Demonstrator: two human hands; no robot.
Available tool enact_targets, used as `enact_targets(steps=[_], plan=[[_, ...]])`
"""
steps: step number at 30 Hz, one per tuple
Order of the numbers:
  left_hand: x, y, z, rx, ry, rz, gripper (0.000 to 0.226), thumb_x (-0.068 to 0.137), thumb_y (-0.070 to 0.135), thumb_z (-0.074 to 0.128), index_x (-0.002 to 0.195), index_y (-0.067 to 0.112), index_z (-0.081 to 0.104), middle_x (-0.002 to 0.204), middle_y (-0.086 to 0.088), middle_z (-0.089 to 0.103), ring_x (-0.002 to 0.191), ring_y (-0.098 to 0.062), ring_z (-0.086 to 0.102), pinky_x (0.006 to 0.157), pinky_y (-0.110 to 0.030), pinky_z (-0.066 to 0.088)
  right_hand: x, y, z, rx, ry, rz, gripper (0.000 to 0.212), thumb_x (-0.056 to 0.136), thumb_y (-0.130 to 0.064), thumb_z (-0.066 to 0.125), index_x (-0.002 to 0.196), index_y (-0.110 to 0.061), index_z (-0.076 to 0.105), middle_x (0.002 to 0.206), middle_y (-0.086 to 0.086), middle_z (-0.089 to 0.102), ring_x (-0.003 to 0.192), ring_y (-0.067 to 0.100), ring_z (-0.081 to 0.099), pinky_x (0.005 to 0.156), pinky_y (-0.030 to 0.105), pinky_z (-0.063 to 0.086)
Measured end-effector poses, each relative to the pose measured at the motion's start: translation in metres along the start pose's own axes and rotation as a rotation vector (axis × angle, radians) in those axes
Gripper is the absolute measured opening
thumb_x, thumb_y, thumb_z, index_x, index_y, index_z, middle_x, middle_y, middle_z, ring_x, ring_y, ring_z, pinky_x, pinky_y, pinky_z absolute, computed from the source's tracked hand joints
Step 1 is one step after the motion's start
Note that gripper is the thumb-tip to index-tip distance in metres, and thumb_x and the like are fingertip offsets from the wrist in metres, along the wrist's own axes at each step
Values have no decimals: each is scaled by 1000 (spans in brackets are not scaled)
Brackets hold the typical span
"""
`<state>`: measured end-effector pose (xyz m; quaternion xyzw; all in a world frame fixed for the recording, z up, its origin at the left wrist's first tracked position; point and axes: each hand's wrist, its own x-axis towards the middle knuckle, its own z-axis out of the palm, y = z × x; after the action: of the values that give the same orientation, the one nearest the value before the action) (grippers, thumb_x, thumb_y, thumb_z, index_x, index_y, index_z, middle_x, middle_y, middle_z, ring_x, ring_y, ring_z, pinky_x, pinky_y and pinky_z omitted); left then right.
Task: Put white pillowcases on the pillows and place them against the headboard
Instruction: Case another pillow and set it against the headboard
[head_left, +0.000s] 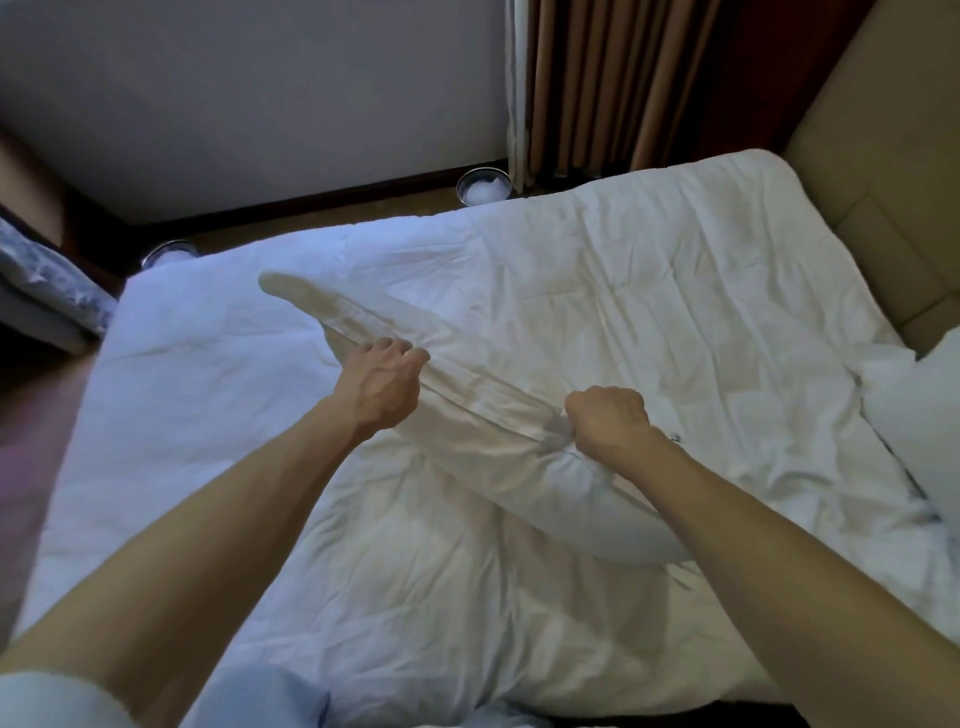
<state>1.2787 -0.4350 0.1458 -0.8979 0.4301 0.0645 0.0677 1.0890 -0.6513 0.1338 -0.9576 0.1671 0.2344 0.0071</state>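
A long pillow in a white pillowcase (483, 415) is held edge-up above the bed, running from upper left to lower right. My left hand (382, 384) grips its upper edge near the middle. Closed in a fist, my right hand (608, 421) pinches bunched pillowcase fabric further right along the same edge. Part of a second white pillow (919, 415) shows at the right edge, near the beige padded headboard (878, 171).
A rumpled white duvet (649, 291) covers the bed. Beyond its far side stand two round metal bins (483, 186) on the floor by a grey wall and brown curtains (613, 83). A patterned bundle (47, 291) lies at the left.
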Motion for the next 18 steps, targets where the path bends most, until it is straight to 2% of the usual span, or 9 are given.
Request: enact_targets(steps=[5,7,9,11,12,13,15,16,18], plan=[[3,-13,15,37,20,108,43,87,10,48,129,19,51,119,-6,61,115,-30,55,91,-43,46,-7,-19,1,-7,-42,26,27,89,-7,50,111,-17,64,112,5,66,103,26,64,71,30,40],[12,-16,20,51,15,172,42,88,14,51,129,20,51,119,-5,60,115,-29,55,92,-42,44,-11,-25,6,16,-33,64,27,89,-7,51,109,-19,65,110,3,67,103,25,64,71,29,39],[22,-18,28,76,-21,262,34,87,22,56,122,23,53,114,-2,61,110,-28,57,93,-41,43,-15,-29,16,67,-19,132,29,89,-3,50,106,-19,66,107,3,67,101,26,65,69,29,39],[37,-17,41,112,-59,360,33,85,32,63,116,24,55,108,0,62,104,-27,60,95,-41,42,-20,-30,28,126,24,194,27,87,1,50,98,-19,65,98,3,66,90,27,66,65,30,37],[47,-17,47,124,-66,399,35,83,35,65,115,24,57,106,1,64,102,-27,61,95,-41,42,-21,-30,35,140,82,218,23,84,2,56,89,-20,61,88,3,63,77,26,63,61,30,35],[59,-18,52,116,-64,436,34,82,37,67,113,24,59,104,1,65,100,-27,62,94,-41,43,-21,-29,39,157,123,233,26,78,1,66,78,-21,54,74,2,58,61,24,54,55,29,31],[83,-21,65,88,-24,526,27,84,37,63,107,24,62,98,1,66,94,-27,63,91,-40,44,-12,-22,43,171,142,228,55,44,1,86,58,-21,38,51,-1,37,40,19,30,43,22,10],[94,-23,71,81,16,572,24,86,37,57,104,24,63,96,1,66,92,-26,64,90,-39,45,-2,-12,43,192,210,231,62,30,2,89,52,-22,35,46,-2,30,34,19,24,46,19,-1],[119,-29,82,43,90,630,23,89,35,48,99,23,65,92,1,67,88,-26,63,88,-38,44,18,4,46,189,273,241,64,24,1,88,49,-22,34,45,-2,27,31,19,24,51,19,-7]])
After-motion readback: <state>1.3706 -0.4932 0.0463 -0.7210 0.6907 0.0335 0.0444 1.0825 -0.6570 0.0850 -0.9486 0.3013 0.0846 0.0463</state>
